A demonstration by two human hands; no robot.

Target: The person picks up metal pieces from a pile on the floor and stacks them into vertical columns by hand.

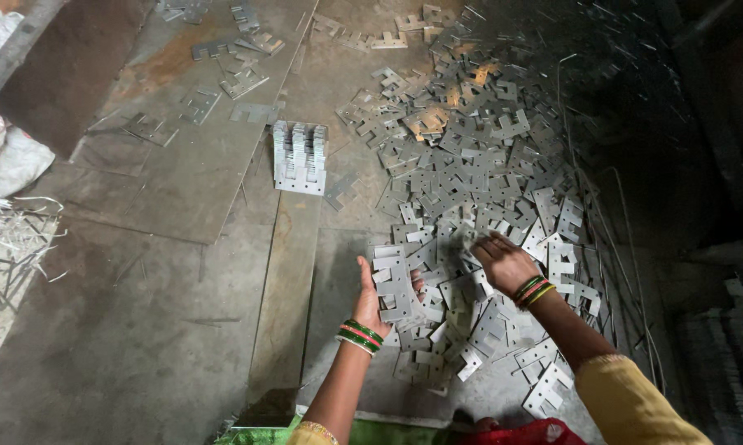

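Grey concrete floor (141, 330) strewn with stamped metal plates (478, 156), left hand (371, 301) at six o'clock, grip closed around a gathered stack of plates (394, 284), right hand (503, 262) pressing spread, empty fingers onto the pile.

Two hands (437, 276), countless metal plates (478, 156)

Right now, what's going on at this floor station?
A person sits over a wide pile of flat notched metal plates on the floor. The left hand holds a small stack of plates upright on edge. The right hand rests palm down on the pile, fingers spread. A neat finished stack stands farther off.
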